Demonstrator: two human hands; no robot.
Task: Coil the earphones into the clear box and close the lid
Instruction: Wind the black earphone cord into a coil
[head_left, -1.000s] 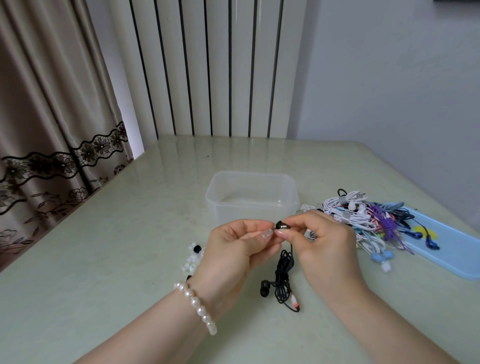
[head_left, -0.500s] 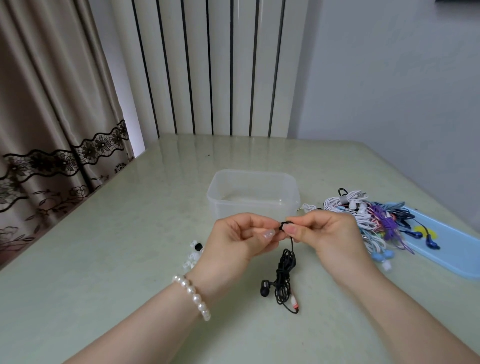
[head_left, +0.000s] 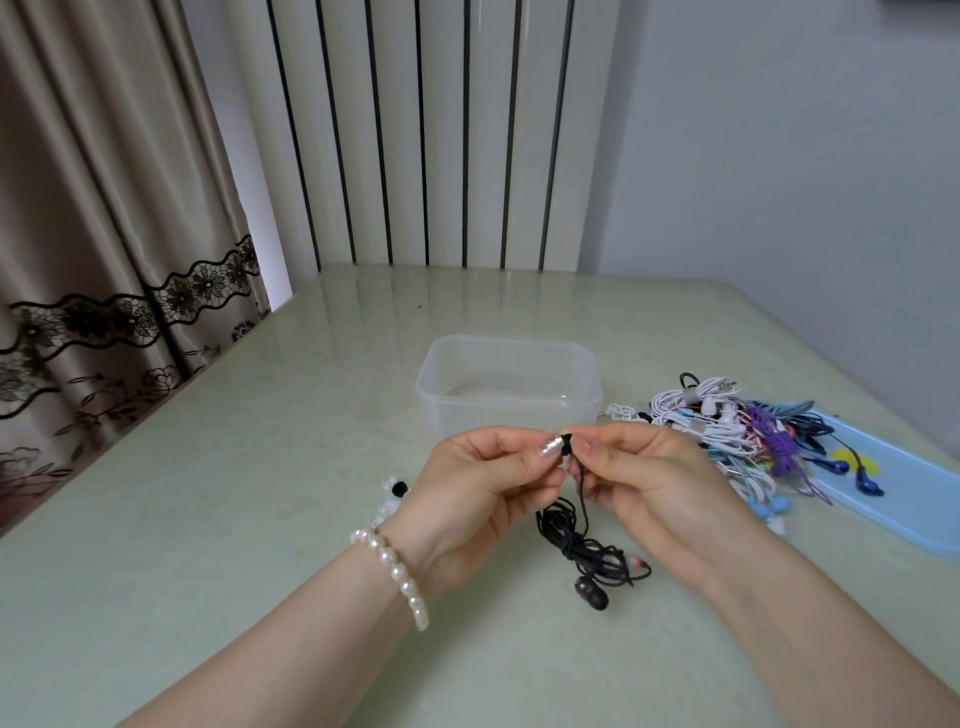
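Note:
A pair of black earphones (head_left: 584, 551) lies bundled on the pale green table (head_left: 260, 519), its cord rising to my fingertips. My left hand (head_left: 483, 493) and my right hand (head_left: 639, 478) pinch one black earbud between thumbs and forefingers, just in front of the clear box (head_left: 509, 387). The box stands open and looks empty. The other earbud rests on the table below my hands. A light blue lid (head_left: 893, 499) lies at the right.
A tangled heap of white, purple and blue earphones (head_left: 727, 431) lies right of the box, partly on the lid. Small white and black ear tips (head_left: 392, 493) sit left of my left hand. A curtain hangs at left, a radiator behind.
Both hands have stayed together on the earbud. The bundled cord below them has shifted and now lies flatter, with the loose earbud lower on the table.

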